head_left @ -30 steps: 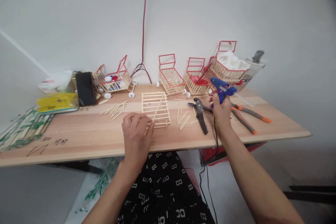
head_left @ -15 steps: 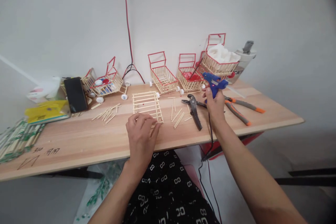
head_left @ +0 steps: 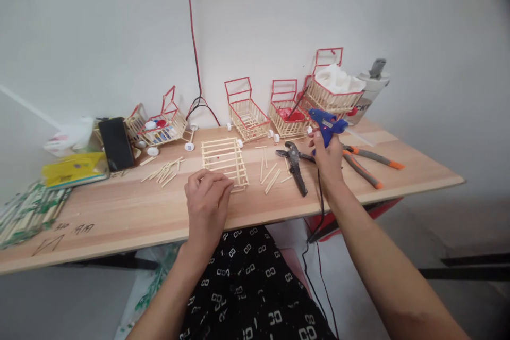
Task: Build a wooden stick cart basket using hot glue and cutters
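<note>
My right hand (head_left: 327,155) is wrapped around the handle of a blue hot glue gun (head_left: 325,123), held above the right part of the table with its cord hanging down. A flat grid of thin wooden sticks (head_left: 223,153) lies on the table in front of me. Over its near left part is my left hand (head_left: 206,191), thumb and fingers pressed together. What they pinch, if anything, is hidden. Loose cut sticks (head_left: 271,178) lie right of the grid, beside black-handled cutters (head_left: 295,169).
Small stick carts with red trim (head_left: 247,117) stand along the wall. Orange-and-grey pliers (head_left: 364,164) lie at the right. At the left are a phone (head_left: 117,143), a yellow packet (head_left: 75,169), bundled sticks (head_left: 34,212) and another loose stick pile (head_left: 163,171).
My left hand has slid slightly left from the grid's near edge, and its thumb and fingers have closed together. The right hand with the glue gun stays nearly still.
</note>
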`<act>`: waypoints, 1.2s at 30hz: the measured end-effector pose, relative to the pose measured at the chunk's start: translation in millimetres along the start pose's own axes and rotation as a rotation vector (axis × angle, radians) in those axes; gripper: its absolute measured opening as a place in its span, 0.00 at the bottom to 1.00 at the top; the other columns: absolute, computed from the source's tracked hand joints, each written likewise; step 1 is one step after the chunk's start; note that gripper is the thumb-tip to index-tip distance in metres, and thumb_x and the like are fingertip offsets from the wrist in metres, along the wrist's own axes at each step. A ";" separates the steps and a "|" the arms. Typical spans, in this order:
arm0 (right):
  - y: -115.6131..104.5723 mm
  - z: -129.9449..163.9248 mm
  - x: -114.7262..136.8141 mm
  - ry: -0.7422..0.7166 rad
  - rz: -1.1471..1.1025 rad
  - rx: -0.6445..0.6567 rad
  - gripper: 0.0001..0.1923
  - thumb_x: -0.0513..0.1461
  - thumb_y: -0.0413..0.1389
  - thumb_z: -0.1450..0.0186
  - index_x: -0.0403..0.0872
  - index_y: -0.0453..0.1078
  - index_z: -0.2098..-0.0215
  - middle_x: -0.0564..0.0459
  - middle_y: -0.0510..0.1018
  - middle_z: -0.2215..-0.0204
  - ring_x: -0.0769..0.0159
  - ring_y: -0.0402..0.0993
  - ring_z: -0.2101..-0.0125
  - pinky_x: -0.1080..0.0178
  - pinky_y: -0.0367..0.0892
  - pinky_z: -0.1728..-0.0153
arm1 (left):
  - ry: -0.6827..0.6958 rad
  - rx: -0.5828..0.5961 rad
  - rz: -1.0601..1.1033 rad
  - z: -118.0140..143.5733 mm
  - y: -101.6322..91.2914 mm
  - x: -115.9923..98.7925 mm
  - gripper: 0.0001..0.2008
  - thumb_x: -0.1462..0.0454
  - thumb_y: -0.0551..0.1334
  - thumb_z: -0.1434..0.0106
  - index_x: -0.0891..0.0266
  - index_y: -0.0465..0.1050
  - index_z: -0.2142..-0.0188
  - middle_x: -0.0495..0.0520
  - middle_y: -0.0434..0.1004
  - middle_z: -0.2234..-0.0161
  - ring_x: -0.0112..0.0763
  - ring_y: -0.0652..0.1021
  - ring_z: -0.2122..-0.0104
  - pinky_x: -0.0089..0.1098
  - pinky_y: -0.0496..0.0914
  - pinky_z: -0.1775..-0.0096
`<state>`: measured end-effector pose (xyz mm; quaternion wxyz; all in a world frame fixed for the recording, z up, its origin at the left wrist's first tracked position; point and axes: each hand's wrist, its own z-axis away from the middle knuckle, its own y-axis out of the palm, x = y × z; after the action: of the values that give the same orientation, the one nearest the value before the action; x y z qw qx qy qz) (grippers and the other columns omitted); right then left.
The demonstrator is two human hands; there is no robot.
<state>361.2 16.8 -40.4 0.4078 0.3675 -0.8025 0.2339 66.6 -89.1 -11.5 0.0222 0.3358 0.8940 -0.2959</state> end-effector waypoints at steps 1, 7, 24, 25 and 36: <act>0.2 0.2 0.5 0.000 -0.005 0.001 0.15 0.52 0.54 0.33 0.49 0.69 0.63 0.53 0.76 0.70 0.64 0.71 0.72 0.58 0.68 0.67 | 0.007 0.009 -0.007 -0.3 -0.6 2.0 0.04 0.70 0.65 0.37 0.61 0.76 0.64 0.54 0.80 0.65 0.41 0.72 0.57 0.45 0.66 0.54; 0.4 1.0 2.0 0.011 -0.019 0.008 0.14 0.51 0.54 0.32 0.49 0.69 0.63 0.53 0.77 0.69 0.65 0.71 0.72 0.59 0.68 0.66 | 0.080 0.105 -0.021 -4.7 -0.4 8.8 0.07 0.72 0.63 0.36 0.59 0.77 0.61 0.54 0.81 0.62 0.42 0.71 0.55 0.45 0.65 0.54; -1.6 -1.9 -2.3 0.005 -0.016 0.009 0.16 0.53 0.54 0.33 0.49 0.68 0.62 0.53 0.77 0.69 0.65 0.71 0.72 0.60 0.68 0.69 | 0.169 0.158 0.020 -10.9 2.6 13.4 0.16 0.75 0.59 0.35 0.52 0.79 0.56 0.53 0.81 0.60 0.42 0.70 0.54 0.43 0.64 0.54; -1.7 -2.0 -2.9 0.005 -0.012 0.012 0.16 0.53 0.53 0.33 0.49 0.68 0.62 0.53 0.76 0.69 0.65 0.71 0.72 0.60 0.68 0.69 | 0.172 0.157 0.016 -11.1 2.7 12.8 0.16 0.75 0.59 0.35 0.52 0.79 0.57 0.53 0.81 0.60 0.42 0.70 0.54 0.43 0.64 0.54; -1.1 -2.2 -1.2 0.012 -0.023 0.007 0.15 0.52 0.54 0.33 0.49 0.68 0.62 0.53 0.76 0.70 0.65 0.70 0.73 0.59 0.68 0.68 | 0.267 0.162 -0.061 -10.0 -1.8 20.9 0.16 0.75 0.58 0.35 0.55 0.78 0.56 0.55 0.80 0.51 0.44 0.70 0.48 0.45 0.63 0.51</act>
<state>363.6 18.1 -40.1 0.4140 0.3768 -0.7949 0.2340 51.0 -72.5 -7.3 -0.1328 0.3456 0.8719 -0.3204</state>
